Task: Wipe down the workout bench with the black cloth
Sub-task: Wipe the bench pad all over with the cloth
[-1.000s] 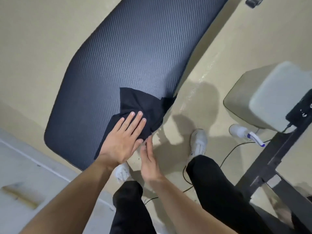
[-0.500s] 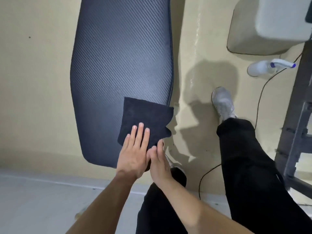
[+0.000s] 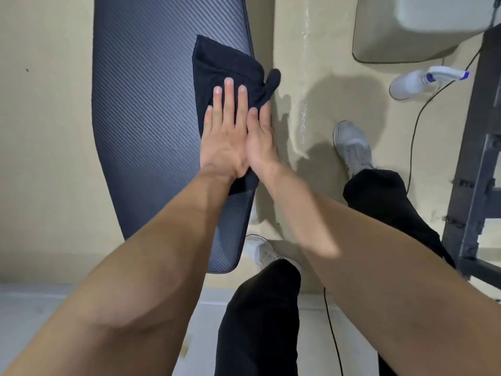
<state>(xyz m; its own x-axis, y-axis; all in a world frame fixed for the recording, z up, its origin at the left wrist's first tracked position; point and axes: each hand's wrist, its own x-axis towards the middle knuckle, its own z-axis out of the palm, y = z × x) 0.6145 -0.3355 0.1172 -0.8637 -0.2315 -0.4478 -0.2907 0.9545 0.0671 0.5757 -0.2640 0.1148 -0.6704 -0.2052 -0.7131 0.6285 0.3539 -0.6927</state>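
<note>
The left hand [image 3: 226,137] lay flat on the black cloth [image 3: 222,63], fingers straight and close together, and pressed it onto the workout bench [image 3: 146,118]. The right hand [image 3: 261,142] touched its side, also with straight fingers, along the bench edge. Whether it pressed the cloth or only the edge I cannot tell, because it was a little blurred. The cloth was under the left palm and stuck out ahead of the fingertips, and one corner hung over the edge in front of the right hand.

Compared with half a second before, both hands and the cloth were further from the near end of the bench, so more padding was behind the wrists. In my judgement this was a forward stroke along that edge, and the wide padding left of the left hand probably remained to wipe.
</note>
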